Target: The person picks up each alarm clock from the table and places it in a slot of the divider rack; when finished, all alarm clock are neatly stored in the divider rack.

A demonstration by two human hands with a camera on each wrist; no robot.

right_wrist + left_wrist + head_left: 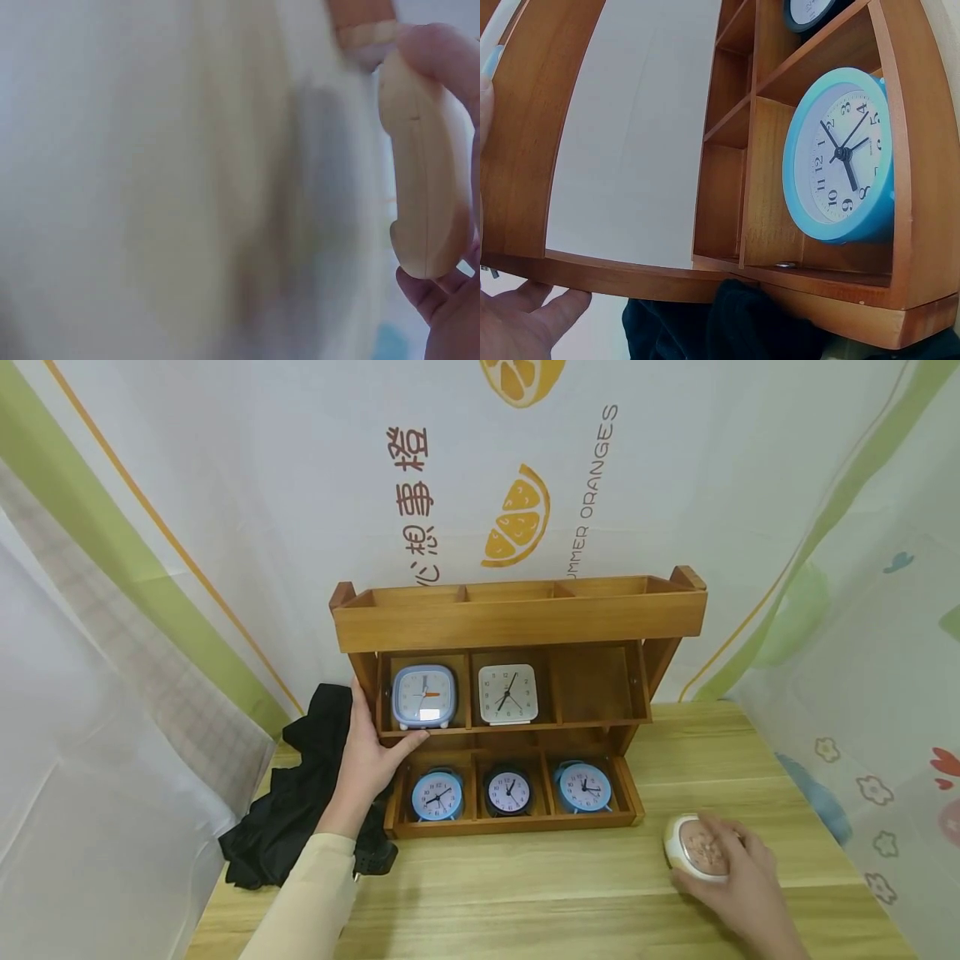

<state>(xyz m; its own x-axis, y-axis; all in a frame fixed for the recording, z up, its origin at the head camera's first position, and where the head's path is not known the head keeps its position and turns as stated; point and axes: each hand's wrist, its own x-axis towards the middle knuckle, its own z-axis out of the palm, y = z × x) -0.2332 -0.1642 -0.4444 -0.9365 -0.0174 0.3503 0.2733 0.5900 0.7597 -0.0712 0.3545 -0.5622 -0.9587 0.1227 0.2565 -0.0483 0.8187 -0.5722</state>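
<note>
My left hand [367, 756] grips the left side of a wooden tiered shelf [517, 617], its thumb along the front edge of the middle tier. In that tier stand a blue-rimmed rounded square clock [423, 681] at the left and a white square clock [491, 681] in the middle. On the bottom tier sit a light blue round clock [429, 789], a black one [498, 785] and another light blue one [573, 781]. Right of the shelf, my right hand [742, 877] holds a cream-rimmed clock [678, 852]; the right wrist view shows its edge between thumb and fingers.
A black cloth [300, 802] lies at the shelf's left side. Wood-grain tabletop [525, 893] extends in front and to the right. Behind hangs a white curtain [300, 485] with orange prints, and a flowered one [885, 693] borders the right side.
</note>
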